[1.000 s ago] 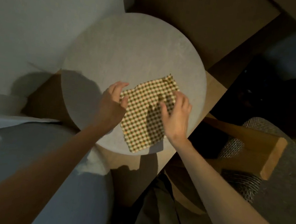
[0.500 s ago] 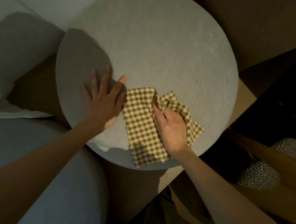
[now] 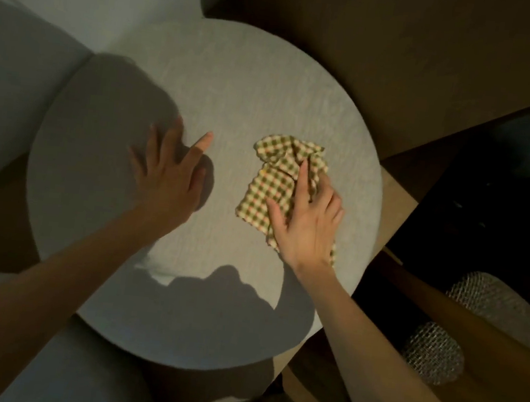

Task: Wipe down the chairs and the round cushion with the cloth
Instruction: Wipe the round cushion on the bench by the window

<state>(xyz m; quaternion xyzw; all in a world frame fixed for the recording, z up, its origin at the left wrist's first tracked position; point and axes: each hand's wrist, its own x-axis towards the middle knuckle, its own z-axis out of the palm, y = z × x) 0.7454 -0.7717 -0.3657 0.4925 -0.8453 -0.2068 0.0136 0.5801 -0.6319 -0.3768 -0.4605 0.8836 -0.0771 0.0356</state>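
Note:
A large round grey cushion (image 3: 257, 79) fills the middle of the head view. On its right half lies a green and cream checked cloth (image 3: 268, 185), bunched at its far end. My right hand (image 3: 307, 218) presses flat on the cloth with straight fingers spread over it. My left hand (image 3: 168, 174) rests flat on the bare cushion to the left of the cloth, fingers spread, a gap between it and the cloth. Shadows of my arms and head darken the cushion's left and near parts.
A chair with a wooden arm (image 3: 460, 323) and grey woven upholstery (image 3: 491, 303) stands at the right. Pale grey upholstered seating (image 3: 24, 84) lies at the left and near left. A brown wooden surface (image 3: 419, 53) is behind the cushion.
The cloth has slid right and away across the cushion under my right hand and bunched up. My left hand left the cloth's edge and now lies flat, apart from it.

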